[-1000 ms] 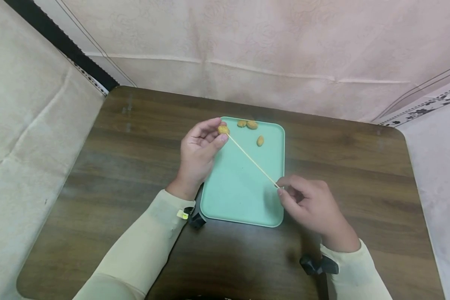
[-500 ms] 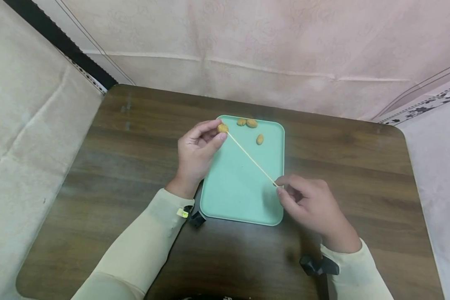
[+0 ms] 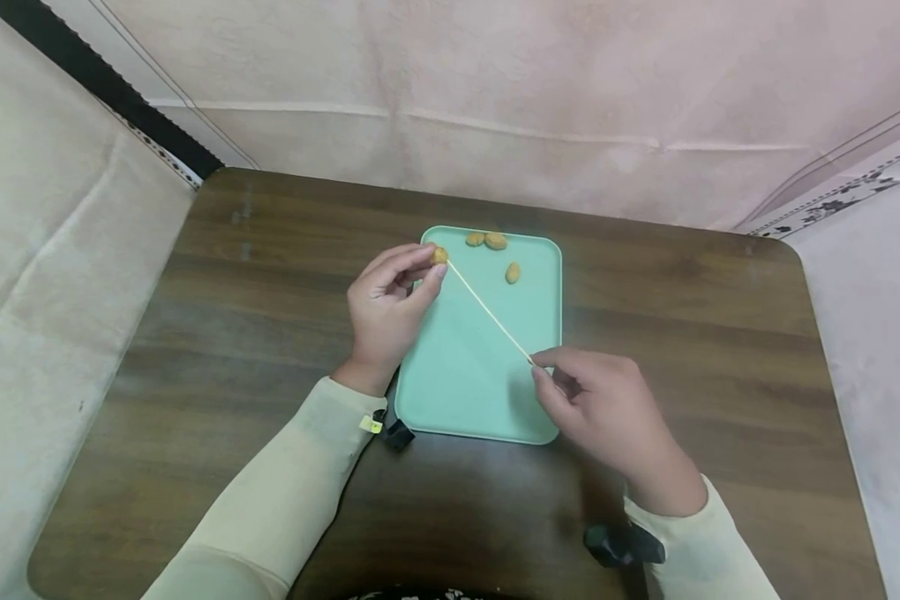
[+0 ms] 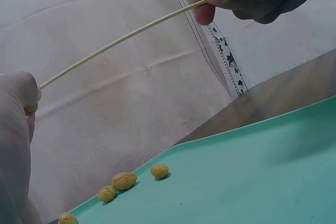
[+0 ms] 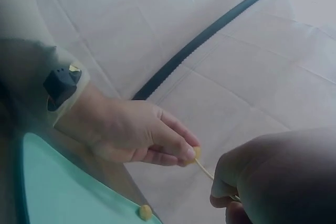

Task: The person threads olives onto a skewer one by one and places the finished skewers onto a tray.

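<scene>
My left hand (image 3: 386, 312) pinches a small yellow-brown, wrinkled oval piece (image 3: 439, 255), perhaps a dried fruit, between thumb and fingers. A thin pale bamboo skewer (image 3: 487, 309) runs from that piece down to my right hand (image 3: 607, 408), whose thumb and fingertips pinch its other end. In the left wrist view the skewer (image 4: 123, 38) bows slightly. Whether its tip is inside the piece is hidden by the fingers. Below lies a mint-green tray (image 3: 472, 392), with similar oval pieces (image 3: 496, 241) near its far edge; another single piece (image 3: 512, 272) sits a little nearer.
The tray rests on a dark brown wooden table (image 3: 270, 333). Pale patterned cloth (image 3: 532, 100) hangs behind it and at both sides. A black wrist camera (image 3: 622, 546) is on the right wrist, another camera (image 3: 397, 435) on the left.
The head view has shifted slightly, so the tray appears a little farther left and up. My right hand has come slightly closer to the left along the skewer's line. Both holds stay the same.
</scene>
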Action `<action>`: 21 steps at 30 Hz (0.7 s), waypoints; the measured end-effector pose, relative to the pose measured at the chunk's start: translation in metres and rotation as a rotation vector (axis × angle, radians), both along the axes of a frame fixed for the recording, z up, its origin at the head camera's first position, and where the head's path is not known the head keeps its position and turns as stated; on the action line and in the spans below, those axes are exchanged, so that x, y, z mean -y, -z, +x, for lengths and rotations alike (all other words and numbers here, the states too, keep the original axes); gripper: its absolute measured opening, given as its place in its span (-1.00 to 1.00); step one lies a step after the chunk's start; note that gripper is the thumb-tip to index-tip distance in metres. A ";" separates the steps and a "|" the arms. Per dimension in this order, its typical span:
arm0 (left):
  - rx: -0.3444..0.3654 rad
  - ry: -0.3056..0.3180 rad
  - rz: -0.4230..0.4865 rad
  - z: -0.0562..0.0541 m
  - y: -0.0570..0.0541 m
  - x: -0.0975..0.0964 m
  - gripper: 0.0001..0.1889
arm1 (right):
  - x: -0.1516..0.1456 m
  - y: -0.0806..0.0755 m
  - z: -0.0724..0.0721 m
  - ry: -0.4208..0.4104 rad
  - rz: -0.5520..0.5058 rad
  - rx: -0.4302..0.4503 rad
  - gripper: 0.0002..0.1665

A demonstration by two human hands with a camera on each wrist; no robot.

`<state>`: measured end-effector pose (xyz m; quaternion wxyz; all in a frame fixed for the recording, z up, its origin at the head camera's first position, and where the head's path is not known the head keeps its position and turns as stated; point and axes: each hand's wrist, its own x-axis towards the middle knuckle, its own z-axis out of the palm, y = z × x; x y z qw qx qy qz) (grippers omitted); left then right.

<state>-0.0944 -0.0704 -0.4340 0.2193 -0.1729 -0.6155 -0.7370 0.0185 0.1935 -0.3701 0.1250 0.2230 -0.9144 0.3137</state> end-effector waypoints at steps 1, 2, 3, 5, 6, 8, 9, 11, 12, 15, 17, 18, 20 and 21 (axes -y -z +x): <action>0.004 -0.008 -0.010 0.000 0.000 0.000 -0.72 | 0.002 0.000 0.000 0.005 0.005 0.003 -0.83; 0.009 -0.013 -0.016 0.000 0.001 0.000 -0.72 | 0.003 0.000 0.000 0.009 0.010 0.002 -0.83; 0.014 -0.019 -0.022 0.001 0.002 0.000 -0.72 | 0.005 0.001 0.000 0.013 0.015 -0.001 -0.82; 0.021 -0.028 -0.031 0.001 0.002 0.000 -0.72 | 0.007 0.001 -0.001 0.021 0.022 -0.009 -0.82; 0.025 -0.032 -0.038 0.002 0.003 -0.001 -0.73 | 0.008 0.001 -0.001 0.024 0.025 -0.010 -0.83; 0.032 -0.036 -0.046 0.002 0.003 -0.002 -0.73 | 0.009 0.001 -0.002 0.031 0.029 -0.011 -0.82; 0.034 -0.034 -0.051 0.003 0.003 -0.002 -0.73 | 0.010 0.001 -0.003 0.034 0.031 -0.008 -0.83; 0.039 -0.032 -0.065 0.004 0.003 -0.004 -0.74 | 0.011 0.001 -0.004 0.039 0.033 0.002 -0.83; 0.041 -0.030 -0.075 0.005 0.003 -0.005 -0.74 | 0.011 0.000 -0.004 0.041 0.035 0.008 -0.83; 0.050 -0.029 -0.121 0.008 0.002 -0.007 -0.76 | 0.013 0.000 -0.005 0.047 0.045 0.031 -0.85; 0.058 -0.026 -0.153 0.010 0.001 -0.009 -0.76 | 0.014 0.000 -0.006 0.051 0.056 0.044 -0.86; 0.063 -0.022 -0.176 0.011 0.001 -0.010 -0.76 | 0.014 0.000 -0.006 0.053 0.064 0.049 -0.87; 0.077 -0.021 -0.228 0.015 0.000 -0.012 -0.76 | 0.014 0.002 -0.006 0.058 0.077 0.054 -0.87; 0.076 -0.020 -0.259 0.016 -0.001 -0.013 -0.76 | 0.014 0.003 -0.007 0.061 0.085 0.056 -0.87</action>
